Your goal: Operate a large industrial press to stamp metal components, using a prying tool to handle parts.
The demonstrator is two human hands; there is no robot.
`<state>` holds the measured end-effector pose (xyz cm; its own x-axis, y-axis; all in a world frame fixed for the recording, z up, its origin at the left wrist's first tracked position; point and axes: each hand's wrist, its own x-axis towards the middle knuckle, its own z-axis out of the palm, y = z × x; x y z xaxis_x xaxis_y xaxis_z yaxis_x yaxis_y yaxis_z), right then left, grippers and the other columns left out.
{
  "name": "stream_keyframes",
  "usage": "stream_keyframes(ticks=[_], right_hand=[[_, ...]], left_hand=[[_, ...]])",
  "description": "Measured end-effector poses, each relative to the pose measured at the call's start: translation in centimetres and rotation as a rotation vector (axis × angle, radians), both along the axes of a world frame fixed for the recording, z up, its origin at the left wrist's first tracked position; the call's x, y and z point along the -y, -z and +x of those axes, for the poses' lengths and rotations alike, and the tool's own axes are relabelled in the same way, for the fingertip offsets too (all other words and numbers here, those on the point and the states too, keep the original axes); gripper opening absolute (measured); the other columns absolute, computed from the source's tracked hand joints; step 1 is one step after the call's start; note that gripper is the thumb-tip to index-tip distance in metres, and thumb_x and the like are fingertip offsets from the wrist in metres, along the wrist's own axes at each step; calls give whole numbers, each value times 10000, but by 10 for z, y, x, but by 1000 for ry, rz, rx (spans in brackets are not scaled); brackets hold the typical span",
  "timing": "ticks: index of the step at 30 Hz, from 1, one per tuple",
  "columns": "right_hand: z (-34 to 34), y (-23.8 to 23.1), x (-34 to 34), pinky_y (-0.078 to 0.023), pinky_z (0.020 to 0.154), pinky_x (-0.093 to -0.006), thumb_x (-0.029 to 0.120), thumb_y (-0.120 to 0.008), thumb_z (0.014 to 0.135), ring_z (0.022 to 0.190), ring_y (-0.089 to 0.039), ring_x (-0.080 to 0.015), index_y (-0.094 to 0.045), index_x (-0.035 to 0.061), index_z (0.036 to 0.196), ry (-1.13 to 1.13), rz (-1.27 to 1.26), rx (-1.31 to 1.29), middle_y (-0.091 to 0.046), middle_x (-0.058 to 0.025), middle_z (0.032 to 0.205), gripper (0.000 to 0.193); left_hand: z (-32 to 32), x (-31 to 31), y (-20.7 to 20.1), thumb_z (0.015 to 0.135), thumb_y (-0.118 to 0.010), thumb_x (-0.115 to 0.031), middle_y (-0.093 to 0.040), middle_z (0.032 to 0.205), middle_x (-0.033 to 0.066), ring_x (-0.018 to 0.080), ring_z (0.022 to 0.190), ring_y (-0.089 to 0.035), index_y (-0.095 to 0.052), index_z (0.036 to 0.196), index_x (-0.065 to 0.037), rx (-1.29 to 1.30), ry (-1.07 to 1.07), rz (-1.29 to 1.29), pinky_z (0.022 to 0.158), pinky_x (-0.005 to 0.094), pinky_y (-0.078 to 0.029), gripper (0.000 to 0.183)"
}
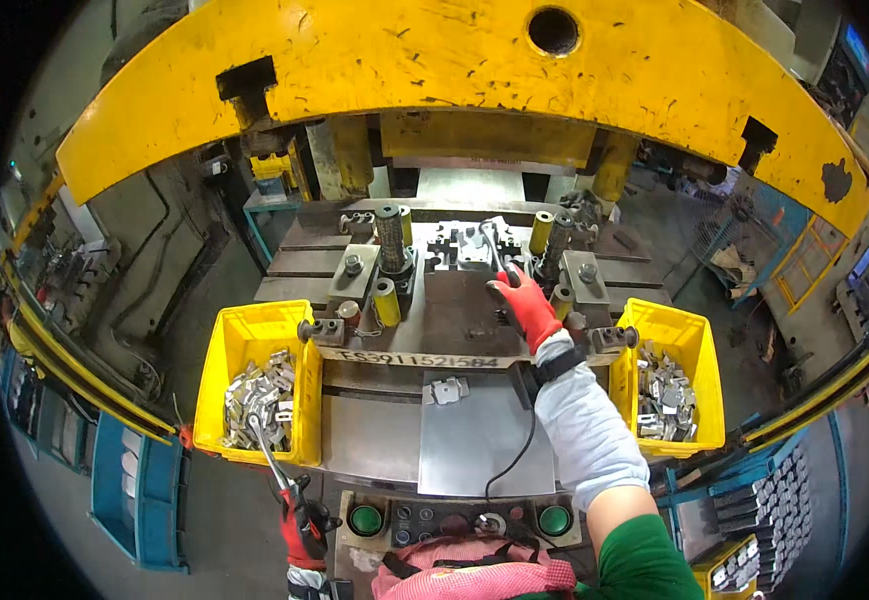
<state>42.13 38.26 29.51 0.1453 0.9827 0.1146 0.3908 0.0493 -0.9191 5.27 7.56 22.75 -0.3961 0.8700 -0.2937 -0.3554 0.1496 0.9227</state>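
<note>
My right hand point(525, 305), in a red and black glove, reaches into the press and grips a slim metal rod tool point(498, 250). The tool's tip meets a flat silver metal part point(474, 248) on the lower die point(455, 325). At the lower left my left hand point(301, 525), gloved alike, is closed around a second metal rod tool with a round end point(269, 455). That round end is at the metal pieces point(273, 385) in the left yellow bin point(210, 395); whether it holds one I cannot tell. Another stamped metal part point(446, 391) lies on the sheet before the die.
The yellow press ram point(405, 60) spans above my hands. Guide posts point(390, 240) and yellow cylinders point(387, 302) flank the die. A second yellow bin point(710, 390) with metal pieces stands right. A control panel with green buttons point(366, 519) is near me; a dark cable point(517, 462) hangs by my right wrist.
</note>
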Motion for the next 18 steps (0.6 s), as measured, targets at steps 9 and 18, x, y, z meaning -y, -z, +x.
stream_keyframes(ticks=[9, 18], right_hand=[[-39, 12, 21, -413, 742, -335, 270, -544, 747, 874, -545, -254, -329, 20, 1207, 72, -19, 69, -583, -71, 918, 566], [3, 9, -4, -404, 775, -346, 295, -531, 735, 912, -524, -306, -536, -3, 938, 27, -84, 207, -564, -190, 933, 361]], left_hand=[[-4, -4, 16, 836, -410, -361, -437, 545, 11, 107, 457, -448, -429, 1110, -61, -73, 52, 35, 416, 282, -446, 406], [13, -5, 6, 849, -389, -345, -434, 530, 2, 94, 437, -438, -447, 1092, -57, -51, 31, 68, 397, 255, -418, 381]])
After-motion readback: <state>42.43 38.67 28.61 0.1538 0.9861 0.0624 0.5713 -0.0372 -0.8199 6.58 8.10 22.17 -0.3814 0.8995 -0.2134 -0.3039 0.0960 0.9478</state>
